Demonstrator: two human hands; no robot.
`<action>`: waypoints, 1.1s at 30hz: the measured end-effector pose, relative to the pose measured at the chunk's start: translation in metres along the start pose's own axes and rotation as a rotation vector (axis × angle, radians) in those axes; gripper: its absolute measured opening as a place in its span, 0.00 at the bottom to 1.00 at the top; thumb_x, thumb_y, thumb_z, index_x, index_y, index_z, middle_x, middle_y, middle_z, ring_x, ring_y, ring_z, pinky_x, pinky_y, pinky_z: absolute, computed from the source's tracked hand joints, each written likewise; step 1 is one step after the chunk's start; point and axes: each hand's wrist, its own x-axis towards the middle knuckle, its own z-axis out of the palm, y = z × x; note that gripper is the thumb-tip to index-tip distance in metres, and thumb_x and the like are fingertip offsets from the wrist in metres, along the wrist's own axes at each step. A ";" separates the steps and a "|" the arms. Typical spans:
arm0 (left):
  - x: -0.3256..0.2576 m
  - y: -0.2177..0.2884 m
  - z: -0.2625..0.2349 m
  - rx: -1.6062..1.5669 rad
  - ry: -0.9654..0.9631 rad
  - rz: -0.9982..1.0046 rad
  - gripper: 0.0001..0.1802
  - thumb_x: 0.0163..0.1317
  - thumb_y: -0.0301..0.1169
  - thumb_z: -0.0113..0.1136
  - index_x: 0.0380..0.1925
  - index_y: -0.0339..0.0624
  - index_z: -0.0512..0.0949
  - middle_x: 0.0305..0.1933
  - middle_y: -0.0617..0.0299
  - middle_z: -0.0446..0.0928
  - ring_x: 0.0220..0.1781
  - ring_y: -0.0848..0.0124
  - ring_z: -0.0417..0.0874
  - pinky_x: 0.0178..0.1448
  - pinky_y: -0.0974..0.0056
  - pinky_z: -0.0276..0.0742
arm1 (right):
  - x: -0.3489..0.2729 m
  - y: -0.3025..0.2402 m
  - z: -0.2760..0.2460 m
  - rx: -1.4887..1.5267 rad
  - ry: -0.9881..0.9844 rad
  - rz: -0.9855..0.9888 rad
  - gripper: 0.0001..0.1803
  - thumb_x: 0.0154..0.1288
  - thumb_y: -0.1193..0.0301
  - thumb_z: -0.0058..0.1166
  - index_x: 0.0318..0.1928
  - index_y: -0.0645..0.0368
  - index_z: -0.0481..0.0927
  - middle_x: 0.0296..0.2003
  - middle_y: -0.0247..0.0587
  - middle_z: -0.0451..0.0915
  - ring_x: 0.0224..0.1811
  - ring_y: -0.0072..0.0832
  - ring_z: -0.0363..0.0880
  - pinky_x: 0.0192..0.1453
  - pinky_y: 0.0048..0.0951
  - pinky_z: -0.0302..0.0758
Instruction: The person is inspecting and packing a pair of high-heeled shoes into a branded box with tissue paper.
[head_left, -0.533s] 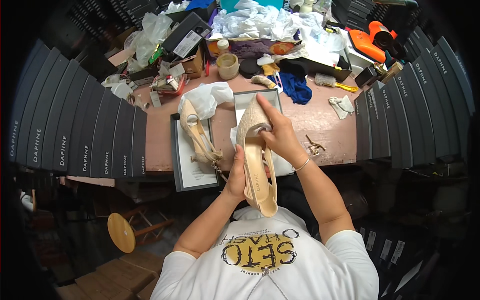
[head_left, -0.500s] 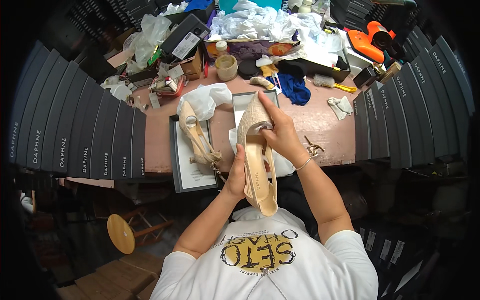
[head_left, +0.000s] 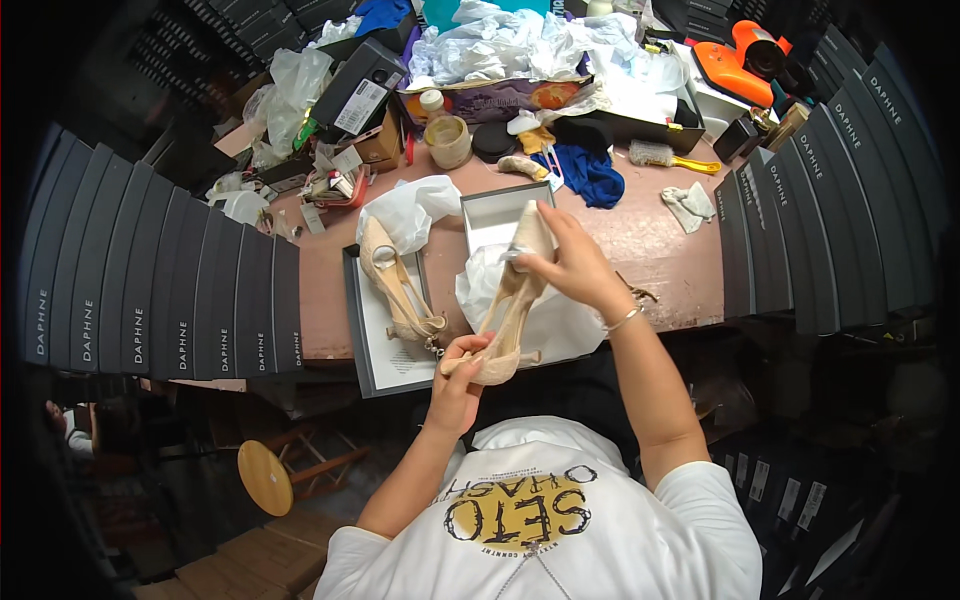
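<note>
While both hands turn a beige high-heeled shoe (head_left: 507,318) over the desk's near edge, the step in hand looks like checking or dressing the shoe before it is boxed. The left hand (head_left: 458,372) is closed around the heel end, nearest the body, and the right hand (head_left: 572,262) pinches the pointed toe, which aims away toward the open grey box (head_left: 490,212). The shoe hangs above crumpled white tissue (head_left: 545,318) that spills over the desk (head_left: 660,255) edge, clear of the surface as far as I can tell. Its mate (head_left: 395,283) lies on the box lid (head_left: 385,345) just to the left, with more tissue (head_left: 412,207) bunched at its toe. To my eye the next move calls for a steady two-point hold: the left hand keeping the heel firm while the right works or guides the toe, with care not to crease the thin straps or drag the tissue off the desk. Against the earlier frames, the shoe has rolled: then its pale sole or insole faced up broadly, now it shows more of its side, with the heel tucked into the left palm. The right hand has slid from the shoe's side up to the toe tip. Second shoe, lid and box sit as they did.
</note>
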 end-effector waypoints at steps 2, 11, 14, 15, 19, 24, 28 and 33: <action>0.003 0.007 -0.005 -0.101 -0.006 -0.045 0.18 0.62 0.34 0.54 0.51 0.41 0.69 0.58 0.53 0.72 0.59 0.67 0.73 0.63 0.57 0.70 | -0.004 -0.011 -0.025 0.409 -0.083 0.171 0.36 0.57 0.68 0.61 0.65 0.66 0.63 0.56 0.60 0.71 0.54 0.51 0.75 0.56 0.40 0.73; 0.023 0.003 0.000 0.311 0.004 0.012 0.22 0.63 0.37 0.59 0.54 0.40 0.68 0.47 0.60 0.74 0.50 0.73 0.77 0.50 0.71 0.74 | -0.109 0.155 -0.034 -0.615 0.110 -0.052 0.19 0.54 0.70 0.62 0.46 0.61 0.76 0.44 0.51 0.76 0.48 0.49 0.74 0.53 0.44 0.72; 0.033 -0.003 0.007 0.810 -0.022 0.105 0.30 0.59 0.36 0.66 0.58 0.38 0.67 0.49 0.56 0.73 0.49 0.67 0.77 0.53 0.67 0.74 | -0.121 0.165 -0.023 -0.488 0.332 -0.009 0.10 0.59 0.74 0.57 0.42 0.59 0.76 0.39 0.46 0.77 0.40 0.42 0.77 0.46 0.37 0.75; 0.029 0.000 0.015 1.045 -0.008 0.272 0.31 0.58 0.36 0.66 0.59 0.38 0.67 0.51 0.53 0.73 0.50 0.64 0.77 0.55 0.64 0.73 | -0.122 0.164 -0.024 -0.327 0.363 0.078 0.08 0.61 0.75 0.55 0.41 0.59 0.76 0.38 0.45 0.78 0.38 0.39 0.78 0.44 0.35 0.75; 0.004 0.028 0.046 1.420 -0.041 0.623 0.39 0.54 0.37 0.69 0.63 0.38 0.63 0.62 0.42 0.66 0.60 0.50 0.72 0.64 0.55 0.68 | -0.107 0.110 -0.054 0.652 0.329 0.298 0.04 0.67 0.75 0.50 0.41 0.60 0.74 0.38 0.44 0.79 0.35 0.29 0.80 0.41 0.28 0.77; 0.009 0.023 0.058 0.688 -0.291 0.344 0.45 0.56 0.38 0.68 0.69 0.39 0.54 0.67 0.48 0.62 0.64 0.60 0.69 0.65 0.56 0.68 | -0.100 -0.017 -0.053 1.345 -0.139 0.304 0.06 0.69 0.76 0.49 0.45 0.62 0.70 0.44 0.46 0.80 0.44 0.32 0.81 0.51 0.33 0.78; 0.006 0.017 0.072 0.284 -0.338 0.040 0.34 0.64 0.28 0.59 0.68 0.38 0.56 0.60 0.56 0.67 0.49 0.74 0.79 0.51 0.68 0.78 | -0.094 -0.053 -0.023 1.114 -0.080 0.125 0.05 0.67 0.74 0.54 0.41 0.61 0.76 0.43 0.42 0.79 0.51 0.27 0.76 0.59 0.29 0.71; 0.003 0.010 0.028 0.253 -0.184 0.063 0.21 0.63 0.28 0.61 0.55 0.35 0.71 0.48 0.61 0.76 0.40 0.77 0.78 0.46 0.71 0.77 | -0.091 -0.046 -0.012 1.030 -0.066 0.158 0.06 0.67 0.75 0.55 0.42 0.63 0.78 0.38 0.36 0.79 0.41 0.20 0.76 0.48 0.23 0.73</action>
